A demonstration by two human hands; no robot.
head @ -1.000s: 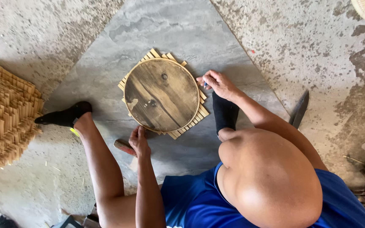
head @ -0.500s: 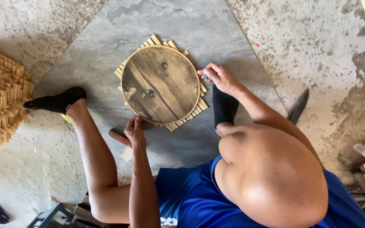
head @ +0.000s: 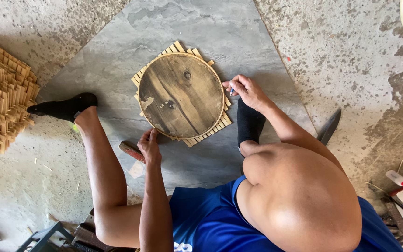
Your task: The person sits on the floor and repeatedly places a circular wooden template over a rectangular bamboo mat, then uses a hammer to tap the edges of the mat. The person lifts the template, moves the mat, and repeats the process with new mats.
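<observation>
A round wooden disc [head: 181, 95] lies flat on a mat of pale slats [head: 209, 132], which rests on a grey slab [head: 220, 28] on the floor. The left hand [head: 149, 145] has its fingers [head: 151, 136] spread loosely against the disc's near rim. The right hand [head: 246, 91] has its fingers [head: 235, 85] pinched around a small pen [head: 232, 91] whose tip meets the rim on the far side from the left fingers. A red-handled tool [head: 131, 151] lies just beside the left fingers. A dark blade [head: 330, 127] lies well apart from the right fingers, and a stack of slats [head: 1, 93] sits beyond the left foot [head: 64, 107].
</observation>
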